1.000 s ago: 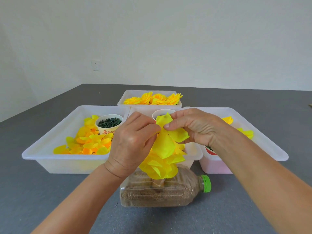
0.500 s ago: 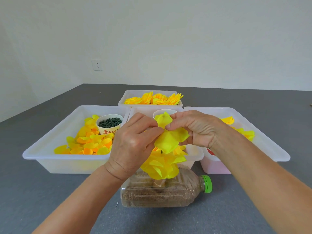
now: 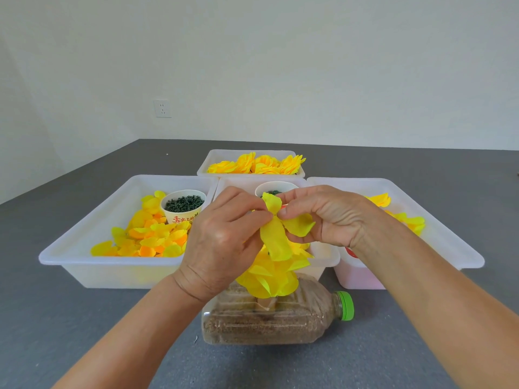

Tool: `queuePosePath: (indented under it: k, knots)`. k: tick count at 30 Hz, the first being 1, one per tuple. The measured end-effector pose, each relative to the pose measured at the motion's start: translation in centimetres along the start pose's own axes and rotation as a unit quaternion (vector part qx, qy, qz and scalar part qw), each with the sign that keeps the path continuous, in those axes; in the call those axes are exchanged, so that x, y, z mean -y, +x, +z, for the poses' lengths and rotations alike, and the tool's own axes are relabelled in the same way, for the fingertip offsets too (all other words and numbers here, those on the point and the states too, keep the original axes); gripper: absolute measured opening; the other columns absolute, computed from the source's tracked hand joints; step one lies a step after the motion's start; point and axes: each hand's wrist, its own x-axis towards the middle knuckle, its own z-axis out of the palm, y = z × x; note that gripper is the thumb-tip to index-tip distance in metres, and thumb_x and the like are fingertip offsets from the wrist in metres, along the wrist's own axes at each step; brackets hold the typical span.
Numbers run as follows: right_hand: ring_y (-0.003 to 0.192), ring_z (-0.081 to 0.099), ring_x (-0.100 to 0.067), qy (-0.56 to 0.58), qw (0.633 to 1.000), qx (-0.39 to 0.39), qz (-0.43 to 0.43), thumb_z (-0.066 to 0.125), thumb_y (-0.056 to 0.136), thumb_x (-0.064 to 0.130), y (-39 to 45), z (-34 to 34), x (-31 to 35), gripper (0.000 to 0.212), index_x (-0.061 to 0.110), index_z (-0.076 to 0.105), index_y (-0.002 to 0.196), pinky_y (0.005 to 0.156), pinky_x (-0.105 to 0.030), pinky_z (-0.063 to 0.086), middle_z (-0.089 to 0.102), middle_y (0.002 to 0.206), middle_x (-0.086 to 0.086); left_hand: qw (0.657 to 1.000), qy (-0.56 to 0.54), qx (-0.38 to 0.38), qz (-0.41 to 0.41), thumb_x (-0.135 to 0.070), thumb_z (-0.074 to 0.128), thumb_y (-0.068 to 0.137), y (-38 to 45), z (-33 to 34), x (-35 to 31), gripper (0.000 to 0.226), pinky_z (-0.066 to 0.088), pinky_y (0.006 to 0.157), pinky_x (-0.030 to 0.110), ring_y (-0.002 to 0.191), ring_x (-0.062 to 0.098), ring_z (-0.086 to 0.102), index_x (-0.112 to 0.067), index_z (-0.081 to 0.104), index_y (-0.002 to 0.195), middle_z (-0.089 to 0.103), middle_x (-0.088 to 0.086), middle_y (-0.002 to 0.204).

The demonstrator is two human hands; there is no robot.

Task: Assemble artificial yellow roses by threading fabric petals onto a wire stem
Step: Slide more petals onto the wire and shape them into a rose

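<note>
A yellow fabric petal piece (image 3: 276,237) is pinched at its middle between both hands, above a stack of yellow petals (image 3: 269,277) that stands over a sand-filled plastic bottle (image 3: 269,322) lying on its side. My left hand (image 3: 224,242) pinches the piece from the left with thumb and fingers. My right hand (image 3: 323,217) pinches it from the right. The wire stem is hidden by petals and fingers.
A white tray (image 3: 84,254) of loose yellow and orange petals holds a paper cup of small dark green pieces (image 3: 184,204). Another cup (image 3: 269,189) sits in the middle tray behind my hands. The far tray (image 3: 213,161) holds finished yellow roses; a right tray (image 3: 449,242) has petals.
The pinched petal piece has shifted slightly; its lower lobe now hangs longer toward the stack. Both hands keep their pinch and stay close together.
</note>
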Motion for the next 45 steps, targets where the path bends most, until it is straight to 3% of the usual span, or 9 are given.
queuePosePath:
  k: [6,25,32,36,42,45]
  knots:
    - [0.055,0.062,-0.013,0.01,1.0,-0.009,-0.001,0.059,0.079,-0.007,-0.1,0.1,-0.1,0.02,0.012,0.065,0.081,0.052,-0.023,0.053,0.065,0.067,-0.003,1.0,0.015,-0.003,0.018,0.01,0.062,0.079,0.3,0.1,-0.1,0.014,0.048,0.061,0.036,0.071,0.031,0.059,0.002,0.073,0.078,0.068,0.011,0.082]
    - [0.046,0.058,-0.009,0.014,1.0,-0.008,0.007,0.06,0.081,-0.002,-0.2,0.2,-0.4,0.019,0.015,0.062,0.075,0.048,-0.02,0.049,0.062,0.056,0.002,0.999,0.029,-0.01,0.026,-0.002,0.045,0.094,0.3,0.0,-0.7,0.035,0.049,0.061,0.031,0.07,0.029,0.061,0.0,0.073,0.074,0.069,0.012,0.08]
    - [0.063,0.06,-0.015,0.018,0.999,-0.038,0.032,0.06,0.079,-0.003,0.3,0.2,-0.9,0.02,0.015,0.065,0.075,0.053,-0.023,0.051,0.064,0.07,-0.002,1.0,0.021,0.004,0.02,0.0,0.051,0.089,-0.3,0.2,-0.4,0.025,0.05,0.061,0.033,0.071,0.03,0.06,0.001,0.073,0.076,0.068,0.012,0.082]
    - [0.058,0.061,-0.014,0.016,0.998,-0.051,0.033,0.062,0.078,-0.002,0.4,0.3,-1.0,0.016,0.014,0.065,0.079,0.052,-0.024,0.051,0.064,0.069,-0.003,1.0,0.015,0.01,-0.003,0.006,0.061,0.081,-0.6,0.3,-0.2,0.013,0.05,0.061,0.037,0.07,0.03,0.06,0.001,0.073,0.079,0.068,0.012,0.081]
    - [0.075,0.06,-0.018,-0.01,0.999,-0.047,0.024,0.063,0.08,-0.001,0.3,0.1,-1.0,0.025,0.012,0.065,0.1,0.07,-0.03,0.05,0.064,0.089,-0.007,0.999,-0.016,0.031,-0.015,-0.001,0.065,0.082,-0.7,-0.1,-0.1,0.008,0.049,0.063,0.038,0.071,0.029,0.059,0.0,0.073,0.082,0.068,0.01,0.083]
    - [0.068,0.059,-0.016,-0.032,0.998,-0.045,0.027,0.063,0.08,-0.002,0.2,0.1,-1.1,0.026,0.014,0.063,0.101,0.063,-0.027,0.05,0.063,0.082,-0.005,0.998,-0.032,0.041,-0.016,-0.003,0.066,0.081,-0.9,-0.3,0.0,0.007,0.049,0.064,0.037,0.072,0.029,0.06,-0.001,0.073,0.084,0.068,0.009,0.085]
